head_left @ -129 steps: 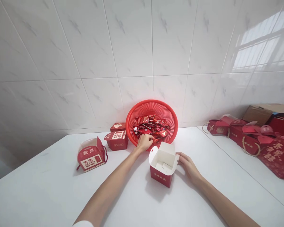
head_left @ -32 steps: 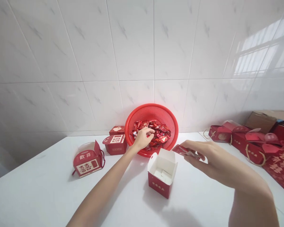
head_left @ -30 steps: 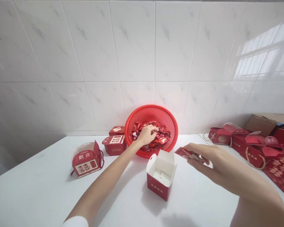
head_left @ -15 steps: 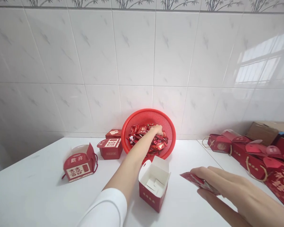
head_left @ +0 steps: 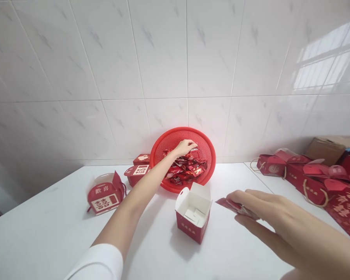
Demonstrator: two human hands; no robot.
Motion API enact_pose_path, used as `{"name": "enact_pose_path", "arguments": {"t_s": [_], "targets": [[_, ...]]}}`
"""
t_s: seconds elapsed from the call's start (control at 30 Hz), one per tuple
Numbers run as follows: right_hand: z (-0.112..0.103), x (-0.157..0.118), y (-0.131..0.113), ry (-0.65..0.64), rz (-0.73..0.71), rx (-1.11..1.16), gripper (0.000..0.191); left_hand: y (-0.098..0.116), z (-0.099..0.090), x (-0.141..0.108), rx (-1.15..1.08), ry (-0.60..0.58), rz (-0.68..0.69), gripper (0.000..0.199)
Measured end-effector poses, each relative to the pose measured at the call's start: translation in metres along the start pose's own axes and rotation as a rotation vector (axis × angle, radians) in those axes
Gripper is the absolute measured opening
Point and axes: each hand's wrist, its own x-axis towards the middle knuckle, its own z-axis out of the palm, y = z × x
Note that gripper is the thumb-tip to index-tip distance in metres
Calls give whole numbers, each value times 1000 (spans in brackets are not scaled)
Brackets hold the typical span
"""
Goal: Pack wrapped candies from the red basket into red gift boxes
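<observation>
My left hand (head_left: 185, 147) is over the red plastic basket (head_left: 205, 137), its fingers pinched on a small red-wrapped candy (head_left: 195, 148). Beneath it lies a heap of shiny red-wrapped candies (head_left: 189, 170) that partly shows past my forearm. My right hand (head_left: 268, 217) is in the right foreground, thumb and fingers closed on a flat red candy packet (head_left: 231, 205). Between my hands, in front of the basket, an open red gift box (head_left: 191, 230) with a white inside stands upright. Folded bottom flaps show in it.
Left of the basket stand a red box with a handle top (head_left: 105, 196) and another red box (head_left: 135, 175), partly behind my forearm. Several red gift boxes (head_left: 297, 181), a red bag (head_left: 345, 208) and a cardboard box (head_left: 326, 149) line the right. A tiled wall (head_left: 163, 58) rises behind.
My left hand has lifted from the candy heap and shifted slightly left, with a candy between its fingers. My right hand still holds its packet. The view has tilted down.
</observation>
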Motion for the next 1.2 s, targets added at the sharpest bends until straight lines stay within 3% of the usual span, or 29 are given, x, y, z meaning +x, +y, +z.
{"name": "enact_pose_path", "arguments": {"t_s": [0.13,0.23,0.4,0.53,0.7,0.83,0.97,1.2], "targets": [[-4,15,-1,-83,-32,79,20,-5,-12,-32,-278,66,21,30],[-5,31,1,-131,-18,145,19,-5,-16,-59,-345,93,-20,34],[7,61,12,-83,58,336,24,-3,-14,-99,-455,114,-63,38],[19,75,17,6,100,386,22,-8,-12,-121,-432,76,-136,37],[16,70,14,13,97,391,26,-18,-16,-143,-285,10,-125,33],[13,65,14,1,113,360,32,-19,-24,-167,-242,-93,-130,28],[17,67,15,-49,126,330,35,-22,-39,-190,-237,-341,-245,17],[26,71,14,-71,62,282,38,-30,-51,-204,175,-639,-500,16]]}}
